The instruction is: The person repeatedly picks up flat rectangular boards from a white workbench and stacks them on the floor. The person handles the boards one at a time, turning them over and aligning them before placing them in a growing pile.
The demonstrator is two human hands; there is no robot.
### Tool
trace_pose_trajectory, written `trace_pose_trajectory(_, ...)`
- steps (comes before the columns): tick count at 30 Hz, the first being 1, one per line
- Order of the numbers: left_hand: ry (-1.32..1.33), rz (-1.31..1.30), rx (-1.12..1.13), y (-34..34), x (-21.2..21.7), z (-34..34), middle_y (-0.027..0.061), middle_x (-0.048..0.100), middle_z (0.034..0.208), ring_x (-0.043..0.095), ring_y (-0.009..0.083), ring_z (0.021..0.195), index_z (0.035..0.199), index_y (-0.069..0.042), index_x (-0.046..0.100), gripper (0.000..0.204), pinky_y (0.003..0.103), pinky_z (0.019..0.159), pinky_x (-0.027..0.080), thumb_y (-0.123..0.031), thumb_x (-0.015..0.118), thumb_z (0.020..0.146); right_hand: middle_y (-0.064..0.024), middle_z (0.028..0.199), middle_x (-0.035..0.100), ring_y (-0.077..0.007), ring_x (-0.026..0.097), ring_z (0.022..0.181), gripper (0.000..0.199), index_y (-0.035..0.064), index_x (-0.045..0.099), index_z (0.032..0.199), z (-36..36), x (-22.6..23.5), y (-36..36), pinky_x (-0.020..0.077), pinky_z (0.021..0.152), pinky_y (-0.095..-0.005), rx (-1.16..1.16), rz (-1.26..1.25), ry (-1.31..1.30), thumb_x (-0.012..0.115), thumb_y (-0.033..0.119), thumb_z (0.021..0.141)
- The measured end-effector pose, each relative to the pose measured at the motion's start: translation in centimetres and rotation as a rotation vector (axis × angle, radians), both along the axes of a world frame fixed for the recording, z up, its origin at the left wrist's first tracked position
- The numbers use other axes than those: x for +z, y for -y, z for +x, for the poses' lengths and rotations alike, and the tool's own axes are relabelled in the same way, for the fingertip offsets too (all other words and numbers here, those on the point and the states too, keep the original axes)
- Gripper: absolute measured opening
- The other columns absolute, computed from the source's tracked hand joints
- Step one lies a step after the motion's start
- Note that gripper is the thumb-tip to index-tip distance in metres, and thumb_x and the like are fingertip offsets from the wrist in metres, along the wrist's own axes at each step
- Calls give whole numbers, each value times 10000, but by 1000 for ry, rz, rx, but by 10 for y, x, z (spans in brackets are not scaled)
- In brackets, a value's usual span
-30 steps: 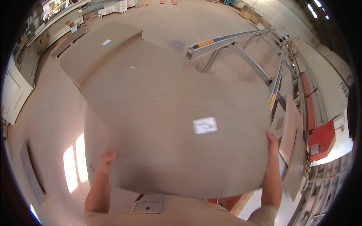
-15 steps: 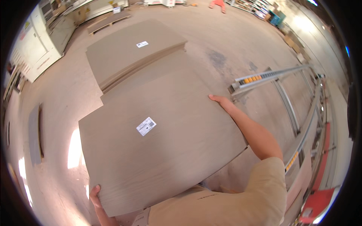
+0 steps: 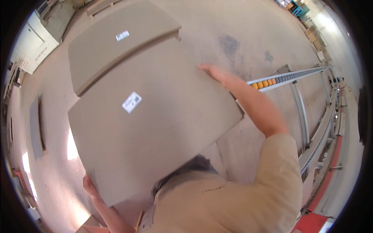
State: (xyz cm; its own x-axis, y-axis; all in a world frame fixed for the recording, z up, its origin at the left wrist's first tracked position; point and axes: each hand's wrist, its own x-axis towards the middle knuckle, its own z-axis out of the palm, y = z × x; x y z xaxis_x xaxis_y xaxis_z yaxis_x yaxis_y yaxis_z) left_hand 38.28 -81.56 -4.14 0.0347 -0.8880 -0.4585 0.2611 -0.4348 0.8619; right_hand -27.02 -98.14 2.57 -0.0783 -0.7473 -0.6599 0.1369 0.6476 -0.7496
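Note:
A large flat grey-brown board (image 3: 155,116) fills the middle of the view, with a white printed label (image 3: 132,102) on its upper face. At its near left edge my left hand (image 3: 90,186) is closed, fingers mostly hidden at the board's side. My right hand (image 3: 213,73) grips the far right edge, its thumb on top and its other fingers out of sight. The board's far side comes up against a stack of similar boards (image 3: 120,44), which carries a label too. Whether anything supports the board from below cannot be seen.
On the right runs a metal conveyor rail (image 3: 291,77) with yellow and dark rollers, joined to a longer frame. A white machine cabinet (image 3: 33,44) stands far left. A narrow grey panel (image 3: 37,128) is on the floor at left; cardboard boxes (image 3: 312,37) line the far right.
The board has moved away from my body toward the stack, with both hands still on its edges. My view has tilted, showing more of my shirt and dark clothing below the board.

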Motion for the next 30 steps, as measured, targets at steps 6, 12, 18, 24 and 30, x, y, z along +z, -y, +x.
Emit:
trace_pose_trajectory(6, -37, 186, 200, 0, -3, -39, 141, 413, 1542, 392, 300, 1409, 1518, -8, 379, 806, 396, 1160, 302, -629, 364, 1003, -127, 1362, 608, -260, 593, 1229, 468, 41, 523, 1425, -18, 72, -144, 402, 1097, -374, 605, -686, -706, 575, 199, 988)
trace_pose_trajectory(12, 214, 173, 176, 51, 1, -52, 127, 517, 1430, 509, 300, 1278, 1464, -26, 451, 713, 417, 1055, 425, -568, 427, 1000, -80, 1220, 690, -212, 657, 1099, 385, 90, 572, 1359, -54, -90, -270, 496, 951, -348, -110, -134, 233, 517, 185, 990)
trace_pose_trajectory(18, 79, 17, -49, 76, -12, -25, 125, 617, 1308, 585, 282, 1185, 1369, -18, 545, 588, 415, 1011, 468, -461, 468, 991, -121, 1376, 592, -227, 569, 1203, 520, 115, 513, 1424, -44, -302, -210, 435, 993, -400, -723, 235, 160, 512, 404, 993)
trace_pose_trajectory(24, 12, 21, 29, 60, -12, -41, 122, 637, 1265, 603, 278, 1134, 1337, -23, 569, 586, 411, 977, 482, -461, 496, 955, -130, 1357, 599, -241, 574, 1192, 507, 108, 524, 1405, -4, -349, -167, 440, 988, -407, -726, 255, -6, 512, 399, 990)
trace_pose_trajectory(30, -2, 152, 116, 75, 3, -56, 126, 648, 1228, 618, 283, 1087, 1319, -20, 579, 603, 407, 936, 497, -483, 492, 942, -139, 1337, 606, -256, 580, 1180, 495, 102, 534, 1385, 6, -330, -180, 445, 984, -415, -704, 288, -128, 511, 394, 987)
